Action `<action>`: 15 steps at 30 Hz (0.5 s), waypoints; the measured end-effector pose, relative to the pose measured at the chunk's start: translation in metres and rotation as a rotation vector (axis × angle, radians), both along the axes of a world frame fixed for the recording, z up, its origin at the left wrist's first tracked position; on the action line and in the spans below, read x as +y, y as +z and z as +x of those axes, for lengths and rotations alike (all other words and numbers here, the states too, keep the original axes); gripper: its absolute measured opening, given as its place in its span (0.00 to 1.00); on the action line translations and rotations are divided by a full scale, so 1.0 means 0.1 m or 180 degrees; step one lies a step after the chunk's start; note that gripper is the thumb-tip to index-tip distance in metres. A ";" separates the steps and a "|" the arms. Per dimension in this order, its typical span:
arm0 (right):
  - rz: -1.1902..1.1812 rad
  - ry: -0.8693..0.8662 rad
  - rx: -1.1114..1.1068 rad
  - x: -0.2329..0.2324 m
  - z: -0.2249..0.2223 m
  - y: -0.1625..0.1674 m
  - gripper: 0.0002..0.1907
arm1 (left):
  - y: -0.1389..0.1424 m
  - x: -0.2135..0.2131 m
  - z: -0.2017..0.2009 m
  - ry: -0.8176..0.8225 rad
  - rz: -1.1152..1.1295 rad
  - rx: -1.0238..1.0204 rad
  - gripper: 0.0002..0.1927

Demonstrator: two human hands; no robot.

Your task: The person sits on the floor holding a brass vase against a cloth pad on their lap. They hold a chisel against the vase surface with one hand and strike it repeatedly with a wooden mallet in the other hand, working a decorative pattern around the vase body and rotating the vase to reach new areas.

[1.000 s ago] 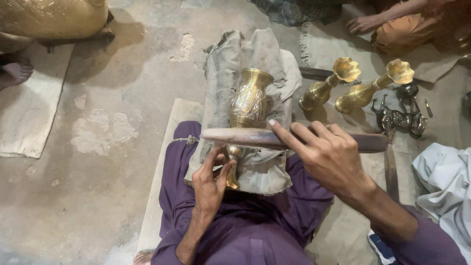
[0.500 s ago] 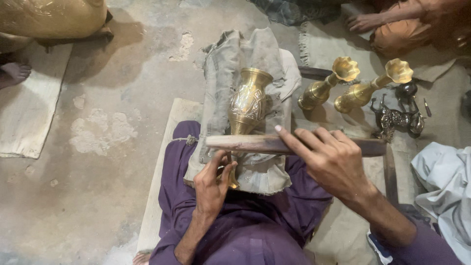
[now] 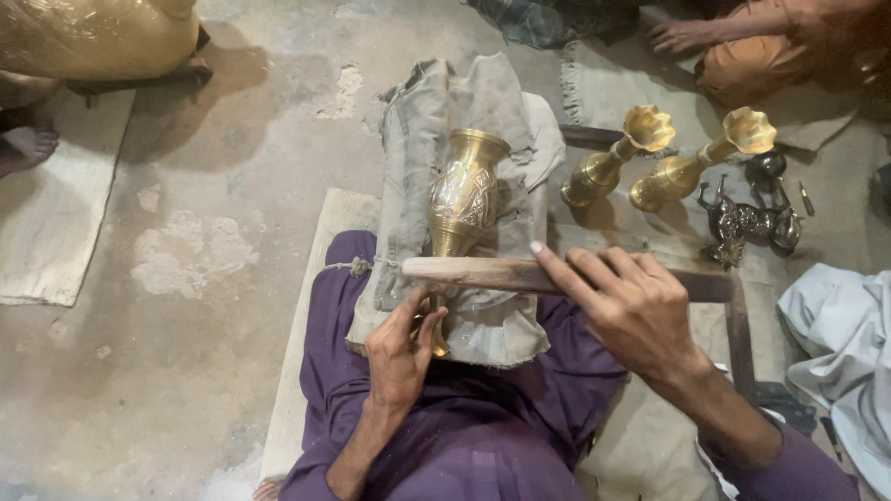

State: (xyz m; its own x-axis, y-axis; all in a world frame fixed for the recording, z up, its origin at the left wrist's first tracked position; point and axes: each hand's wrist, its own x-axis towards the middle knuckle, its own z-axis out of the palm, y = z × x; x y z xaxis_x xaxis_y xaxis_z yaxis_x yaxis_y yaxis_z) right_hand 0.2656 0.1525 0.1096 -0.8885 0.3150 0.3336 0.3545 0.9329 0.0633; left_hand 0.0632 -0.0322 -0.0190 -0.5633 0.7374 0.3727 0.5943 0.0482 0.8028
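The stick (image 3: 483, 275) has slid a bit to the right across the vase (image 3: 464, 195) since before, so the rubbing goes on. The left hand (image 3: 401, 351) is closed around the vase's foot. The right hand (image 3: 631, 311) grips the stick. The vase lies on a cloth (image 3: 418, 130) over the lap. Farther off stand two more vases (image 3: 640, 158).

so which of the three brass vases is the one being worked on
The engraved brass vase on the grey cloth, its base at the left hand; the two flared-rim vases lie apart on the floor.
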 end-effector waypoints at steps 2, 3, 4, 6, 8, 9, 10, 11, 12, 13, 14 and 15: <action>-0.0667 0.0026 0.0705 0.01 0.00 -0.01 0.38 | -0.01 0.01 0.01 0.0051 -0.0027 -0.0005 0.21; -0.0370 0.0013 0.0346 0.01 0.00 -0.01 0.38 | -0.01 0.00 0.01 0.0083 -0.0045 -0.0006 0.20; -0.0080 -0.0005 -0.0013 0.00 0.01 -0.01 0.37 | -0.02 -0.01 0.00 0.0075 -0.0094 -0.0005 0.20; 0.0236 -0.0062 -0.0267 0.00 0.04 -0.02 0.38 | -0.03 0.02 -0.01 0.0055 -0.0163 0.0004 0.22; 0.0246 -0.0172 -0.0059 -0.01 0.08 -0.04 0.40 | -0.03 0.02 -0.02 0.0030 -0.0223 0.0024 0.23; -0.0337 -0.0119 0.0274 -0.01 0.08 -0.06 0.38 | -0.03 0.03 -0.02 0.0041 -0.0246 0.0030 0.24; -0.0924 -0.0058 0.0603 0.00 0.08 -0.09 0.37 | -0.02 0.03 -0.01 0.0045 -0.0211 -0.0018 0.23; -0.1519 0.0001 0.0929 0.00 0.08 -0.11 0.35 | 0.00 0.03 -0.01 0.0048 -0.0183 -0.0066 0.23; -0.1010 -0.0111 0.0382 -0.01 0.10 -0.13 0.38 | 0.02 0.02 0.00 0.0048 -0.0153 -0.0116 0.22; -0.0490 -0.0225 -0.0157 -0.01 0.13 -0.14 0.40 | 0.03 0.03 0.01 0.0045 -0.0145 -0.0076 0.22; 0.0030 -0.0350 -0.0693 -0.01 0.15 -0.16 0.42 | 0.05 0.02 0.01 0.0030 -0.0140 -0.0036 0.21; -0.0397 -0.0330 -0.0307 -0.01 0.14 -0.19 0.41 | 0.06 0.02 0.01 0.0003 -0.0141 0.0005 0.21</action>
State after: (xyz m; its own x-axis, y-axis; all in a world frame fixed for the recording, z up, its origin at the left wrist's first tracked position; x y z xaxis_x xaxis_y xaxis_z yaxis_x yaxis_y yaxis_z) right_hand 0.2799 0.1515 0.0903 -0.8751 0.4401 0.2012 0.4471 0.8944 -0.0121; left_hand 0.0643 -0.0302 -0.0130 -0.5634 0.7527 0.3406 0.5955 0.0841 0.7989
